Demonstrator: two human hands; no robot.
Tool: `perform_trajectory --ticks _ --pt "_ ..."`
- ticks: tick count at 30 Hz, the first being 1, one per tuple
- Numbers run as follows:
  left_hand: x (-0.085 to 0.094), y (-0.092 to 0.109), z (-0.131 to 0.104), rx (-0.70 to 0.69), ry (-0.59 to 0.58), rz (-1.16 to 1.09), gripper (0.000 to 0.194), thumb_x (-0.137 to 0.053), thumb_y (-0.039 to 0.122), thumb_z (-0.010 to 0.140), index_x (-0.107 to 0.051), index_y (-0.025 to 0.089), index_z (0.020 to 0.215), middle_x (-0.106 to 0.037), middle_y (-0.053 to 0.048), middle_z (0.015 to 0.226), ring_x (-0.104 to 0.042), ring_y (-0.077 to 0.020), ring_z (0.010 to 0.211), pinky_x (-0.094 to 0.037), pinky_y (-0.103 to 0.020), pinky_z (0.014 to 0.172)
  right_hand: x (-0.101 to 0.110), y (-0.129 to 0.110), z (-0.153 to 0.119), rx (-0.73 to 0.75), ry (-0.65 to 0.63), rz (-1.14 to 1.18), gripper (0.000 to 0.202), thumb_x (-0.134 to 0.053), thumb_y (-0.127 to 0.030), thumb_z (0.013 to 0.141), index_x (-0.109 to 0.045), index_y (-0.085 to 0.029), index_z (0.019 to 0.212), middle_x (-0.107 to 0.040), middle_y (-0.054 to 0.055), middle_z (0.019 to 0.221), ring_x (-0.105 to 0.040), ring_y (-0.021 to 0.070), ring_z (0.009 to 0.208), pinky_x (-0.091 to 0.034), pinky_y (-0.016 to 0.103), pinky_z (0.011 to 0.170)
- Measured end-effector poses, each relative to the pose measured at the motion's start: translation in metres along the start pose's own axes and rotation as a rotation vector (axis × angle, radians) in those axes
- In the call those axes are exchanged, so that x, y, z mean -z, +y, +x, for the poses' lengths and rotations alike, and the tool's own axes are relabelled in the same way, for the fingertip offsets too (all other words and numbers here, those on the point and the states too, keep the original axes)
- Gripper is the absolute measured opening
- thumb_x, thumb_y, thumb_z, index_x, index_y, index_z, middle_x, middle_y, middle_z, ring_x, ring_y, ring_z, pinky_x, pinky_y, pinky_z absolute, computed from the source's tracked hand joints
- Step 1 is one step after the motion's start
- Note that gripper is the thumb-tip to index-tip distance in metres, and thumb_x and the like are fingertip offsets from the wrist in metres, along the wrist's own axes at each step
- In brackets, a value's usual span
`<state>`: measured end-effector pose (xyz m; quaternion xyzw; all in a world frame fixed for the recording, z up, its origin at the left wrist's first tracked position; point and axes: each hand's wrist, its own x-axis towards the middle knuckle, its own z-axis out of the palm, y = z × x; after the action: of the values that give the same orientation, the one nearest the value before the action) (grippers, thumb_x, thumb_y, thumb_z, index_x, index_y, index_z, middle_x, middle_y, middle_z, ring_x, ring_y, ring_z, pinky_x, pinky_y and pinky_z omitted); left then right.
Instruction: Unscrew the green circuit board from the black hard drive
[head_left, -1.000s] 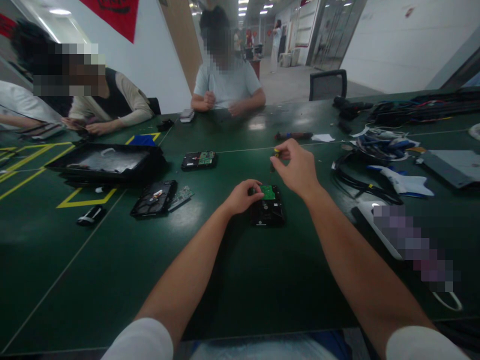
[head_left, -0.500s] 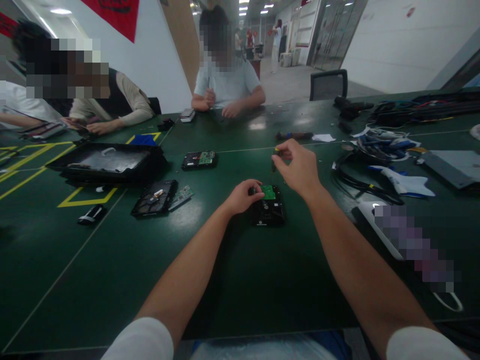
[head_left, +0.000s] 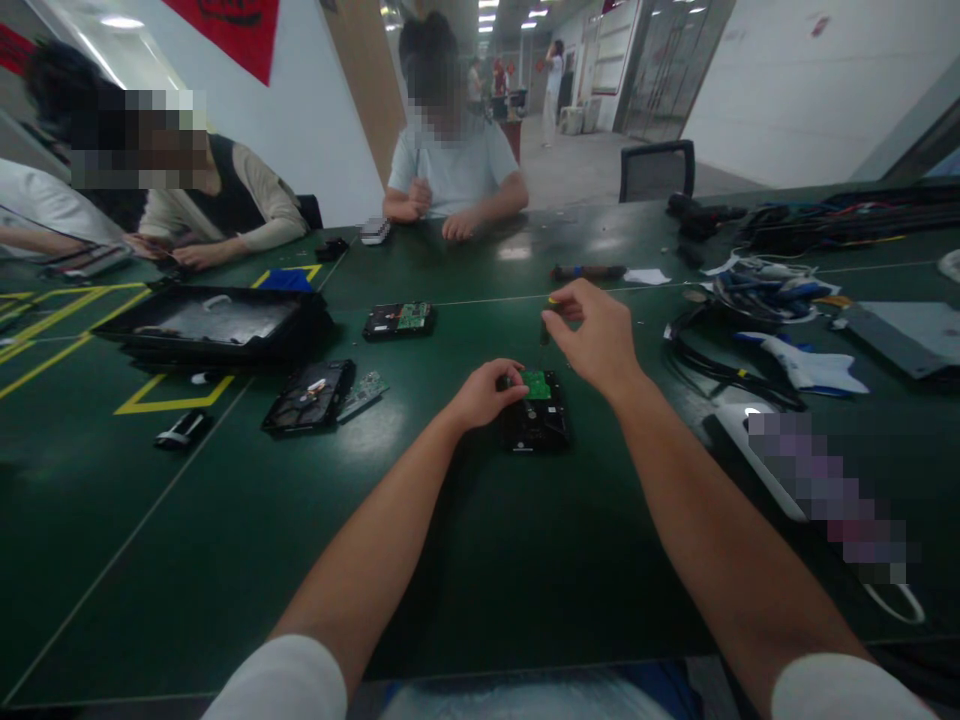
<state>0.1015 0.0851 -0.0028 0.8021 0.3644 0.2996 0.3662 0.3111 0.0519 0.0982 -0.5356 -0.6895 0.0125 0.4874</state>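
Observation:
A black hard drive (head_left: 541, 428) with a green circuit board (head_left: 537, 383) lies on the table in front of me. My left hand (head_left: 487, 392) is closed on its left side, the fingertips over the edge by the board. In my right hand (head_left: 598, 332) a small screwdriver (head_left: 544, 333) with a yellow-topped handle is pinched upright. Its shaft points down at the far edge of the drive; whether the tip sits in a screw is too small to tell.
Left of me lie an opened drive (head_left: 310, 397), a loose circuit board (head_left: 364, 396), another hard drive (head_left: 398, 320) and a black tray (head_left: 217, 325). A cable bundle (head_left: 772, 290) and a white-and-blue wrapper (head_left: 814, 362) lie right. Beyond the table sits a co-worker (head_left: 457, 170).
My right hand and the screwdriver have shifted very slightly. My left hand and the hard drive stay in place. The co-worker's hand across the table has moved a little.

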Motion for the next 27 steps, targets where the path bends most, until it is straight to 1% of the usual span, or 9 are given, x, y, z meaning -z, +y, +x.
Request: perform_trajectory --ticks 3,7,10,12,17,21,27 --pt "0.0002 -0.0005 0.0002 0.002 -0.002 0.006 0.01 -0.074 0.03 0.089 -0.068 0.022 0.091 -0.07 -0.008 0.133 -0.065 -0.0266 0.123 -0.044 -0.049 0.116 0.0005 -0.0006 0.0001 0.023 0.005 -0.027 0.015 -0.067 -0.021 0.087 -0.066 -0.026 0.101 -0.072 0.006 0.101 -0.07 0.0248 0.093 -0.058 0.044 0.088" --pt "0.0005 -0.0006 -0.0002 -0.008 -0.003 0.004 0.01 -0.074 0.029 0.089 -0.068 0.022 0.091 -0.07 -0.008 0.133 -0.065 -0.0264 0.122 -0.045 -0.048 0.115 0.0007 -0.0008 -0.0005 -0.017 0.044 -0.014 0.015 -0.068 -0.021 0.086 -0.065 -0.025 0.101 -0.072 0.007 0.1 -0.069 0.0255 0.093 -0.058 0.045 0.088" --pt "0.0008 0.0007 -0.0007 -0.01 0.001 -0.002 0.01 -0.074 0.029 0.09 -0.067 0.022 0.091 -0.07 -0.009 0.132 -0.066 -0.0263 0.122 -0.045 -0.048 0.114 0.0007 -0.0013 -0.0003 -0.02 0.032 0.014 0.014 -0.069 -0.022 0.087 -0.066 -0.025 0.1 -0.073 0.006 0.098 -0.07 0.025 0.09 -0.059 0.045 0.087" --pt "0.001 0.0017 -0.0008 -0.006 -0.002 -0.006 0.01 -0.074 0.029 0.09 -0.067 0.021 0.09 -0.07 -0.009 0.132 -0.066 -0.0265 0.122 -0.045 -0.048 0.115 0.0009 -0.0016 0.0 -0.001 0.011 0.008 0.014 -0.068 -0.022 0.087 -0.067 -0.025 0.1 -0.073 0.006 0.1 -0.07 0.0252 0.092 -0.058 0.045 0.089" --pt "0.001 0.0009 -0.0007 -0.002 -0.007 0.0 0.011 -0.074 0.03 0.089 -0.067 0.022 0.091 -0.07 -0.009 0.133 -0.065 -0.0269 0.123 -0.045 -0.048 0.115 0.0007 0.0002 0.0002 0.02 0.01 -0.036 0.021 -0.067 -0.018 0.084 -0.068 -0.026 0.104 -0.071 0.008 0.108 -0.069 0.0261 0.097 -0.057 0.046 0.092" --pt "0.0007 -0.0024 -0.0005 -0.035 -0.006 -0.011 0.011 -0.074 0.03 0.09 -0.067 0.022 0.092 -0.07 -0.008 0.132 -0.065 -0.0254 0.122 -0.045 -0.046 0.115 -0.0002 0.0017 -0.0002 -0.008 0.024 -0.007 0.018 -0.067 -0.018 0.085 -0.065 -0.025 0.102 -0.072 0.007 0.103 -0.069 0.0253 0.094 -0.058 0.044 0.089" --pt "0.0002 -0.0037 0.0006 -0.035 -0.008 0.005 0.011 -0.074 0.03 0.09 -0.068 0.021 0.09 -0.071 -0.009 0.131 -0.065 -0.0257 0.122 -0.044 -0.046 0.115 0.0005 -0.0005 0.0004 0.051 0.018 -0.025 0.019 -0.066 -0.017 0.086 -0.069 -0.024 0.103 -0.072 0.007 0.103 -0.07 0.0242 0.093 -0.058 0.043 0.088"
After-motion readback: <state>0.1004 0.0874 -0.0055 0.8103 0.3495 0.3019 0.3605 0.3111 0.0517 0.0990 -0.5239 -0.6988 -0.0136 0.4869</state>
